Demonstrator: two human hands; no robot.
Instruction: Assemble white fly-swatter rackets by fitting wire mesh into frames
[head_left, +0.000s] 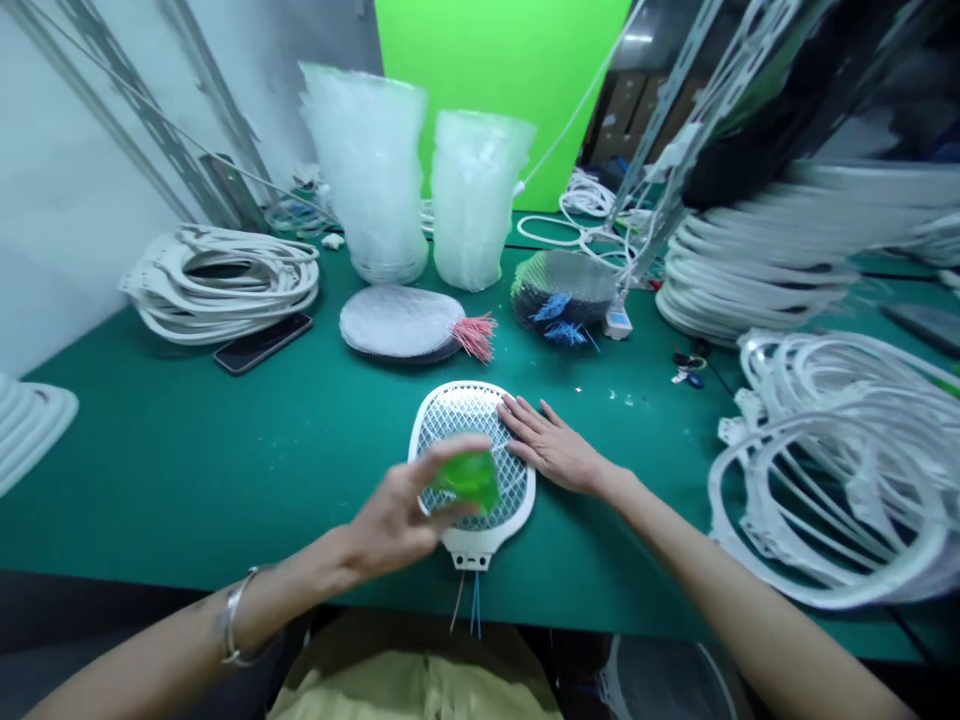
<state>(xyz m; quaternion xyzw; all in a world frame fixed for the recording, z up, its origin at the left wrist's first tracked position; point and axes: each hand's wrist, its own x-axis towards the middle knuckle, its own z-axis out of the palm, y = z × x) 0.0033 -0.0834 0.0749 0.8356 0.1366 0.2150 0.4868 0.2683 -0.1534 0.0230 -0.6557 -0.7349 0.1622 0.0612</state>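
A white plastic swatter head (474,545) with a diamond wire mesh (469,412) lies flat on the green mat (225,480), with thin red and blue wires (466,602) trailing from its base toward me. My left hand (394,510) is over the mesh, slightly blurred, with a translucent green gel lump (471,480) held among its fingers. The lump appears to touch the mesh. My right hand (551,445) rests flat with spread fingers on the frame's right edge.
Behind lie a mesh disc with pink wires (397,323), a mesh disc with blue wires (562,290), and a black phone (262,342). Two tall stacks of clear plastic-wrapped pieces (367,170) stand at the back. White frame piles (832,470) crowd the right side, with another pile (219,285) at left.
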